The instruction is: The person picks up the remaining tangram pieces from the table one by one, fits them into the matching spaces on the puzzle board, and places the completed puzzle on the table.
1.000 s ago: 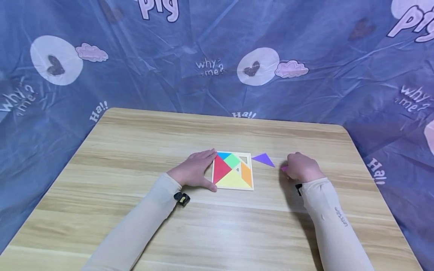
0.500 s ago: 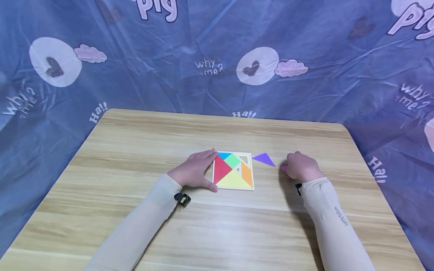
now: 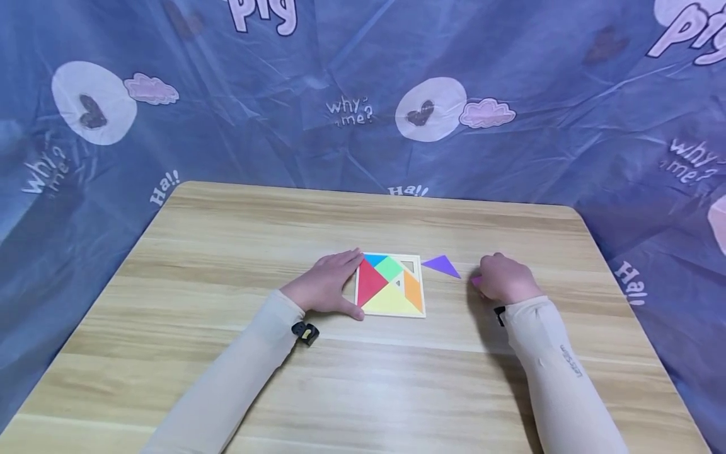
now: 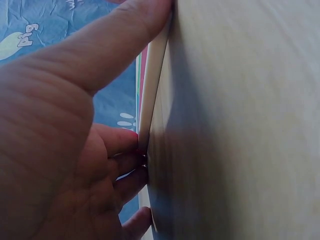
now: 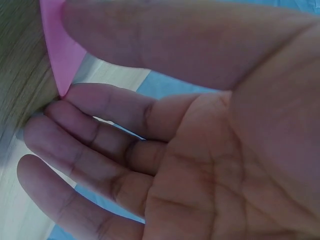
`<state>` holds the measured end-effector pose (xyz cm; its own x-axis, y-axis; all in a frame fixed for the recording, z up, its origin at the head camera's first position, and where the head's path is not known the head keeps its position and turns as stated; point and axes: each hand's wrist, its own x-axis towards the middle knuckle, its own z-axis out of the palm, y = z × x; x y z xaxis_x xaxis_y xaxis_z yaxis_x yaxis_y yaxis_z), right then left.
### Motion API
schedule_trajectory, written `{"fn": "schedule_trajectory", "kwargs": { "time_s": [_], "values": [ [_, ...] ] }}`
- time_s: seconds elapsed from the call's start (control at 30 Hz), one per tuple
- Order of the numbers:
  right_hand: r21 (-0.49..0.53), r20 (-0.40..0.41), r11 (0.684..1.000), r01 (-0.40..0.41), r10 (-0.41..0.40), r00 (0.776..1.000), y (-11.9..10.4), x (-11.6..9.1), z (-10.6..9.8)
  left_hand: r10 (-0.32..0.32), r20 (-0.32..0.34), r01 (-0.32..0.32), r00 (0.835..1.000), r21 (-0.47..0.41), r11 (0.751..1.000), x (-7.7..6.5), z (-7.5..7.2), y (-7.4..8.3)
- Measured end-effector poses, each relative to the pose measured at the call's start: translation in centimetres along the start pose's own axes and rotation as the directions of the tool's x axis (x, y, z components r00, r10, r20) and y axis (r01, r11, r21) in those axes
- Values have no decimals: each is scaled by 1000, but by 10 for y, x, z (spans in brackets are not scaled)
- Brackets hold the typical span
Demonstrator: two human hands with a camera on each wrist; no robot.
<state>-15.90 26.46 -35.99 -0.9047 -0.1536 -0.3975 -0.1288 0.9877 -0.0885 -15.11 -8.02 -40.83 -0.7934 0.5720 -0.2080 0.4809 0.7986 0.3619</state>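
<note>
A square tangram board lies flat on the table with red, blue, green, yellow and orange pieces in it. Bare recesses show at its upper right and near its middle. My left hand holds the board's left side, thumb at the near corner and fingers at the far one; in the left wrist view the thumb and fingertips touch the board's edge. To the right, my right hand pinches a pink tangram piece with thumb and fingers. That hand hides most of the piece in the head view.
A purple triangle lies flat between the board and my right hand, one tip close to the board's right edge. The wooden table reaches back to a blue printed cloth.
</note>
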Motion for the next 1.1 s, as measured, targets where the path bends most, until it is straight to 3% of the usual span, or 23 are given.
{"fn": "schedule_trajectory", "kwargs": {
  "time_s": [0.43,0.87,1.1],
  "values": [
    [57,20,998,-11,10,1000,3,2,-2,-23,16,23,1000,1,1000,-2,-3,2],
    [174,-16,985,-14,17,1000,1,7,3,-17,7,16,1000,9,1000,-1,-3,2],
    [232,-68,972,31,-15,998,-2,9,4,-14,13,14,1000,9,1000,0,-3,2]
  ]
}}
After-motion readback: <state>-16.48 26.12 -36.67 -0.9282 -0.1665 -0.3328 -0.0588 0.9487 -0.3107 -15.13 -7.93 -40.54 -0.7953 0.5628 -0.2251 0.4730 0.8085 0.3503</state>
